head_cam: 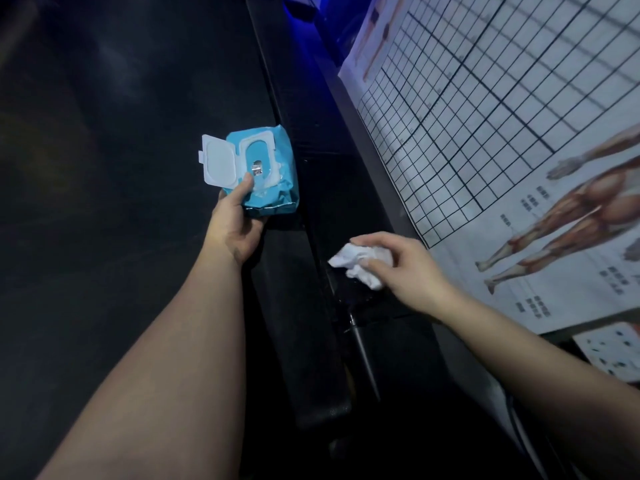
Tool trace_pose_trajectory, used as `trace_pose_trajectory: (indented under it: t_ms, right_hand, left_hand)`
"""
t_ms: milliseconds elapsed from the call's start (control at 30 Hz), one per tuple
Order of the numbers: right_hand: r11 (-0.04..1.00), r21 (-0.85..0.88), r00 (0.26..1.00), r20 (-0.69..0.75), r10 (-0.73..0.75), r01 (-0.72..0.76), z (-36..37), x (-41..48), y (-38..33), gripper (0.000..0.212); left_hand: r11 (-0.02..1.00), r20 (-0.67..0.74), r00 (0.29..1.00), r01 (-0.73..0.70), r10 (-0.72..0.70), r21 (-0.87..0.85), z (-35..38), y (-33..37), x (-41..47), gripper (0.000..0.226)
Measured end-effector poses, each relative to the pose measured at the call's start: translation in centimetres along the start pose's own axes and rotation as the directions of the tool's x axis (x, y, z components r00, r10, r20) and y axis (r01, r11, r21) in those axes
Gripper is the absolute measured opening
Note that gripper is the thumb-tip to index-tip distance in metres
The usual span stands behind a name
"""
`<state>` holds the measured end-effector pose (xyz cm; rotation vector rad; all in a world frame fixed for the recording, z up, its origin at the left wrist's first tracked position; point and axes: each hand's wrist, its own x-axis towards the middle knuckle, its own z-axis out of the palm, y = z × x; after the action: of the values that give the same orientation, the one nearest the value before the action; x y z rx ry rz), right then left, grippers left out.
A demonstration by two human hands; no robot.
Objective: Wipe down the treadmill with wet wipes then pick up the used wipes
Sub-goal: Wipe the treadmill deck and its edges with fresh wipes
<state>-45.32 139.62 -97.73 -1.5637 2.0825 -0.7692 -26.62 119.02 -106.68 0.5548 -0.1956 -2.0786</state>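
Note:
My left hand grips a teal pack of wet wipes from below, thumb on its front. The pack's white flip lid stands open to the left. My right hand pinches a crumpled white wipe and holds it against the dark side rail of the treadmill. The wide black running belt fills the left of the view.
A large anatomy poster with a black grid leans along the right side of the treadmill. A metal rod runs beside the rail below my right hand. Blue light glows at the top middle.

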Motion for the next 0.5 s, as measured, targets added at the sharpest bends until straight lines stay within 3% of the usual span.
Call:
trace_pose_trajectory:
  t_ms: [67,133,200,367,500]
  right_hand:
    - [0.996,-0.065,0.989,-0.137,-0.063,0.055,-0.4,-1.1,0.9,0.030]
    - [0.970,-0.182,0.975,-0.118,-0.186,0.163,-0.1,-2.9,1.9,0.036]
    - [0.954,-0.187,0.963,-0.084,-0.255,0.236,1.0,-5.0,2.3,0.039]
    - [0.976,0.051,0.976,-0.061,-0.208,0.211,3.3,-7.3,0.8,0.036]
    - [0.906,0.424,0.995,0.090,-0.041,-0.001,3.7,-6.2,-1.9,0.033]
  left_hand:
    - [1.000,0.004,1.000,0.002,-0.002,-0.005,-0.1,0.0,0.0,0.051]
    - [1.000,0.011,1.000,0.001,-0.001,0.006,-0.1,0.0,0.0,0.051]
    - [1.000,0.014,1.000,-0.002,0.002,0.027,0.0,0.0,-0.1,0.051]
    - [1.000,0.011,1.000,-0.011,0.011,0.026,0.1,0.0,-0.1,0.050]
    - [0.999,0.012,1.000,-0.016,0.016,0.031,0.1,-0.1,-0.2,0.048]
